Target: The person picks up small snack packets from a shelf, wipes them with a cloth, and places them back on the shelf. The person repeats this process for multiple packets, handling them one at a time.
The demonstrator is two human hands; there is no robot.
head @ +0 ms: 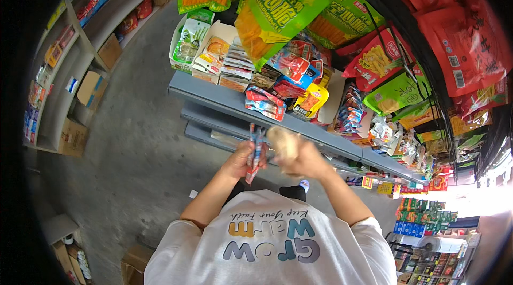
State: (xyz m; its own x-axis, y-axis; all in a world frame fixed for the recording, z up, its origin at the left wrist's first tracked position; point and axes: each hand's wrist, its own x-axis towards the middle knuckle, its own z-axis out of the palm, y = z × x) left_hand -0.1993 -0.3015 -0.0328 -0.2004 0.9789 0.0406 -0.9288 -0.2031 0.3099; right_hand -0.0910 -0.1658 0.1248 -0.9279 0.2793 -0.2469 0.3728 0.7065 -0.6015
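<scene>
My left hand (241, 160) grips a few thin snack packets (255, 150) with red and blue wrapping, held upright before my chest. Close beside them, my right hand (306, 160) holds a blurred beige cloth (285, 146); its exact kind is hard to tell. Both hands are just off the front edge of a grey metal shelf (224, 100). On that shelf lie red and blue snack packets (265, 103), a yellow snack packet (311, 101) and open cardboard display boxes (216, 50) of packaged snacks.
Green snack bags (276, 12) and red snack bags (465, 40) hang from hooks above the shelf. Lower grey shelves (204, 130) jut out beneath. At the left stands shelving (86, 46) with cardboard boxes (73, 136). An open cardboard box (136, 263) stands on the floor behind my left elbow.
</scene>
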